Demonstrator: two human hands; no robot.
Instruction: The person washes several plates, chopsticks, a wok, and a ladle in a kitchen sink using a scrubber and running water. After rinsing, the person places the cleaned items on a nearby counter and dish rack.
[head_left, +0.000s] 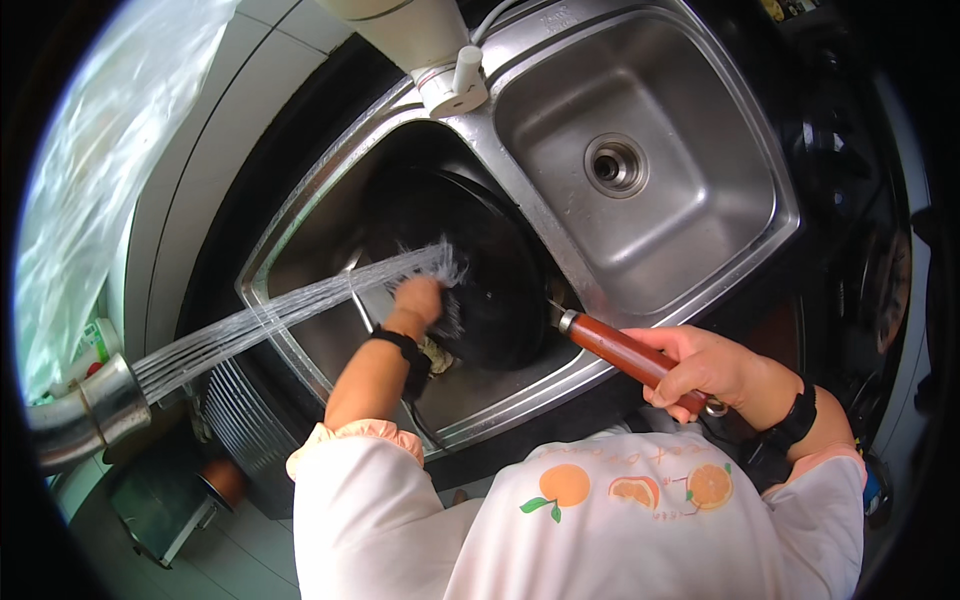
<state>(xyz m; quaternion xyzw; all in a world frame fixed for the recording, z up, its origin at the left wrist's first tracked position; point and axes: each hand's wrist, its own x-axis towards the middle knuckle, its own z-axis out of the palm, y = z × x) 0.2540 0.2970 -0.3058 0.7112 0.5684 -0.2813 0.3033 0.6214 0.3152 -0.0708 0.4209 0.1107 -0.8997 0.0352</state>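
A black wok (495, 300) lies tilted in the left basin of a stainless steel double sink (525, 176). My right hand (697, 367) is closed around its reddish-brown handle (622, 352), which reaches over the sink's front rim. Inside the wok, my left hand (420, 296) is blurred and curled; whether it holds anything is hidden. A stream of water (300, 300) runs from a metal spout (112, 405) at the left and splashes beside that hand. Below my left wrist, a crumpled pale thing (437, 356) shows in the basin.
The right basin has a round drain (615, 165). A cream fixture with a small lever (466, 71) stands behind the sink. Clear plastic sheeting (112, 172) hangs at the far left. Below it, a ridged dark surface (244, 420) adjoins the sink.
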